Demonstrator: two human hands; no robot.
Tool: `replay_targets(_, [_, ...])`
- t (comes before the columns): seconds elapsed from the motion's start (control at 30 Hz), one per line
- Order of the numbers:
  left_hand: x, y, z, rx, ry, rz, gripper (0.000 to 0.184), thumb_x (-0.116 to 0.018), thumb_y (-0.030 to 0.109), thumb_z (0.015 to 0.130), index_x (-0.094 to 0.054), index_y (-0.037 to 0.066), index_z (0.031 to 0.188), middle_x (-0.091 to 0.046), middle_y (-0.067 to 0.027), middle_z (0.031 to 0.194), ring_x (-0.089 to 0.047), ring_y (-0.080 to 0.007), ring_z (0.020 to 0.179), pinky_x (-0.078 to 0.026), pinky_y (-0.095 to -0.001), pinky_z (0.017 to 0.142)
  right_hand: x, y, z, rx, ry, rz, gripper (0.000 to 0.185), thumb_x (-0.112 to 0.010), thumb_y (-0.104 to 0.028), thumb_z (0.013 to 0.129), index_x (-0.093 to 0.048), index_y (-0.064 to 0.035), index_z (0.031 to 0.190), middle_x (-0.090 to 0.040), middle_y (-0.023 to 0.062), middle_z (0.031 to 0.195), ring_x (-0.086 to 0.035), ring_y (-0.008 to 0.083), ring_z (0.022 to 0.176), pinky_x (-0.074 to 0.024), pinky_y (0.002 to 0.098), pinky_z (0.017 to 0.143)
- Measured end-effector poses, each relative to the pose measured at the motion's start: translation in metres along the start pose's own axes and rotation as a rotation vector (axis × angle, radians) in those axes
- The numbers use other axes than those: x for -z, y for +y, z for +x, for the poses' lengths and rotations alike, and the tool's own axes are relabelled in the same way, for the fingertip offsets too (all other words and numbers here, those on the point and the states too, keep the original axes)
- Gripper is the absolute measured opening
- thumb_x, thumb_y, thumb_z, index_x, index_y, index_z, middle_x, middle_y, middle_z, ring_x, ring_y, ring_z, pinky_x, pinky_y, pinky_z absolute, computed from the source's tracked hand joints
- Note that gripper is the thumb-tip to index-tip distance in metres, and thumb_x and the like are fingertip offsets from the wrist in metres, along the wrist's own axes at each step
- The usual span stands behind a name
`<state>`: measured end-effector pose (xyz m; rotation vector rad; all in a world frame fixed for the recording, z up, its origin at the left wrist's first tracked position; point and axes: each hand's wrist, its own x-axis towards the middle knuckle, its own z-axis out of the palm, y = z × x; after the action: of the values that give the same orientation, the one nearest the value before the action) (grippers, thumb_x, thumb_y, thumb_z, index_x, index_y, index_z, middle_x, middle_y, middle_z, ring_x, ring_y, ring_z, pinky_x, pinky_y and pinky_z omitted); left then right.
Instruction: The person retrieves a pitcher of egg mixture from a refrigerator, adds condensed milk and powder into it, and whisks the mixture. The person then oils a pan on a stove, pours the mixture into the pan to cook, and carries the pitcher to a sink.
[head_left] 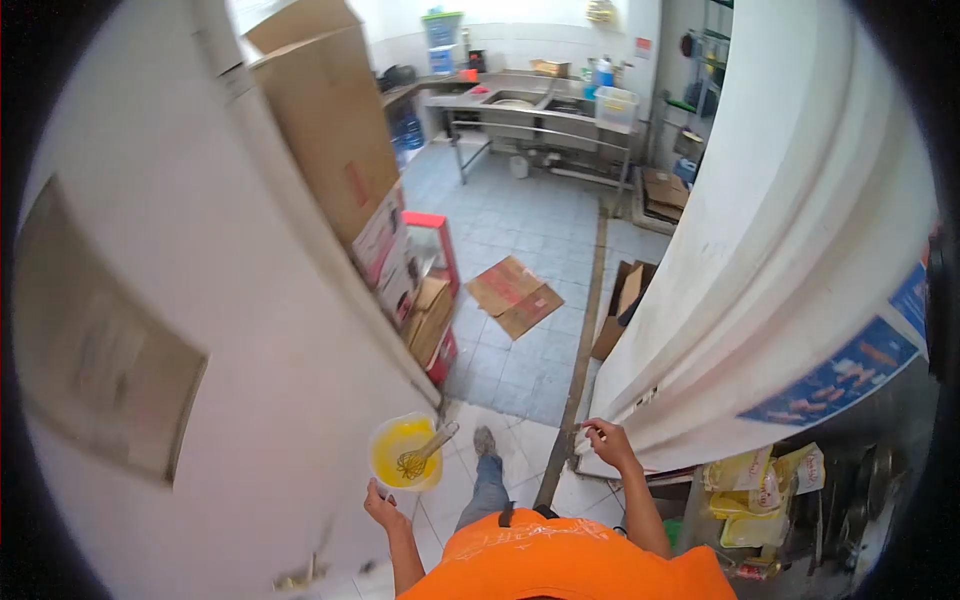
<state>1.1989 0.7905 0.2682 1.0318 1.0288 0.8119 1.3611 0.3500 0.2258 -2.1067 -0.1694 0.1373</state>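
My left hand [384, 506] grips the rim of a white bowl [379, 462] at the lower left of the view. Yellow liquid [398, 436] lies in the bowl, and a wire whisk [437, 439] leans in it with its handle toward the upper right. On the right, my right hand [610, 442] is raised beside the edge of a white door [740, 300], its fingers curled. Whether those fingers touch the door or hold anything is too small to tell.
A doorway opens onto a tiled floor with flattened cardboard [515, 297]. Stacked boxes [335, 120] stand left, an open box [622, 305] right. A metal sink [530, 105] is at the back. Yellow packages [745, 490] lie on a lower-right surface.
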Motion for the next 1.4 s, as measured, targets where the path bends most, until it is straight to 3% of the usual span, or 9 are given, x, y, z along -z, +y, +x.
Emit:
replay_targets(0.07, [-0.081, -0.01, 0.041, 0.016, -0.086, 0.025, 0.037, -0.06, 0.026, 0.092, -0.045, 0.016, 0.059, -0.036, 0.0057, 0.056, -0.031, -0.0063, 0.047, -0.022, -0.0261, 0.044, -0.01, 0.004, 0.051, -0.132, -0.04, -0.005, 0.022, -0.059, -0.017, 0.091, -0.068, -0.0052, 0.108, -0.071, 0.0137, 0.09, -0.067, 0.0218, 0.078, -0.0522, 0.0328, 0.071])
replay_targets(0.1, [-0.123, -0.011, 0.063, 0.019, -0.126, 0.042, 0.038, -0.059, 0.026, 0.092, -0.045, 0.016, 0.058, -0.036, 0.0056, 0.056, -0.031, -0.0064, 0.047, -0.022, -0.0264, 0.044, -0.019, 0.024, 0.074, -0.107, 0.006, 0.021, 0.019, -0.058, -0.016, 0.093, -0.068, -0.0053, 0.106, -0.07, 0.0069, 0.08, -0.063, 0.0138, 0.061, -0.0521, 0.0287, 0.06])
replay_targets(0.3, [-0.386, -0.01, 0.146, 0.081, -0.44, 0.03, 0.036, -0.055, 0.028, 0.095, -0.05, 0.015, 0.061, -0.041, 0.004, 0.056, -0.036, -0.0081, 0.047, -0.024, -0.0264, 0.044, -0.064, 0.266, 0.077, -0.468, 0.101, -0.364, 0.025, -0.057, -0.026, 0.09, -0.07, -0.0068, 0.1, -0.069, 0.0105, 0.082, -0.067, 0.0222, 0.07, -0.0538, 0.0362, 0.066])
replay_targets(0.43, [-0.544, -0.008, 0.167, 0.182, -0.601, -0.046, 0.032, -0.052, 0.029, 0.095, -0.053, 0.014, 0.067, -0.044, 0.0027, 0.057, -0.04, -0.0102, 0.049, -0.027, -0.0262, 0.047, -0.062, 0.191, 0.064, -0.538, 0.092, -0.286, 0.03, -0.052, -0.029, 0.092, -0.069, -0.0048, 0.092, -0.066, 0.0137, 0.077, -0.065, 0.0291, 0.073, -0.0521, 0.0428, 0.071])
replay_targets(0.67, [-0.751, -0.093, 0.257, 0.214, -0.811, -0.094, 0.026, -0.055, 0.029, 0.09, -0.054, 0.013, 0.069, -0.049, 0.0009, 0.064, -0.046, -0.0109, 0.06, -0.033, -0.0271, 0.055, -0.059, 0.195, 0.273, -1.089, 0.064, 0.205, 0.03, -0.05, -0.028, 0.094, -0.066, -0.0037, 0.09, -0.064, 0.0137, 0.076, -0.063, 0.0284, 0.072, -0.0509, 0.0424, 0.069])
replay_targets(1.03, [-1.039, -0.109, 0.34, 0.097, -0.533, 0.042, 0.025, -0.055, 0.029, 0.091, -0.06, 0.011, 0.075, -0.051, 0.0036, 0.068, -0.048, -0.0097, 0.06, -0.034, -0.0254, 0.052, 0.153, 0.248, 0.841, -0.759, 0.273, -0.038, 0.031, -0.046, -0.027, 0.098, -0.061, -0.0019, 0.087, -0.061, 0.0136, 0.075, -0.06, 0.0274, 0.07, -0.0491, 0.0417, 0.067])
replay_targets(1.07, [-1.068, -0.112, 0.351, 0.095, -0.558, 0.026, 0.024, -0.054, 0.029, 0.091, -0.061, 0.011, 0.077, -0.051, 0.0038, 0.068, -0.048, -0.0095, 0.06, -0.035, -0.0252, 0.052, 0.167, 0.337, 0.903, -0.167, 0.397, -0.191, 0.034, -0.047, -0.031, 0.099, -0.063, -0.0015, 0.097, -0.064, 0.0145, 0.081, -0.062, 0.0245, 0.076, -0.0495, 0.0394, 0.07])
replay_targets(1.27, [-1.257, -0.133, 0.412, 0.142, -0.532, -0.026, 0.022, -0.053, 0.029, 0.092, -0.062, 0.011, 0.083, -0.052, 0.0046, 0.071, -0.048, -0.0077, 0.065, -0.036, -0.025, 0.058, 0.295, 0.169, 1.186, -0.188, 0.47, 0.014, 0.023, -0.052, -0.023, 0.099, -0.065, -0.005, 0.106, -0.066, 0.0059, 0.085, -0.059, 0.0147, 0.072, -0.0486, 0.0296, 0.067])
replay_targets(1.4, [-1.403, -0.16, 0.466, 0.088, -0.637, -0.066, 0.022, -0.055, 0.027, 0.091, -0.056, 0.011, 0.075, -0.048, 0.003, 0.069, -0.044, -0.0105, 0.064, -0.033, -0.0282, 0.059, 0.275, 0.212, 1.248, -0.362, 0.514, 0.128, 0.02, -0.053, -0.022, 0.099, -0.064, -0.0067, 0.106, -0.063, 0.0004, 0.081, -0.054, 0.009, 0.068, -0.0456, 0.0257, 0.061])
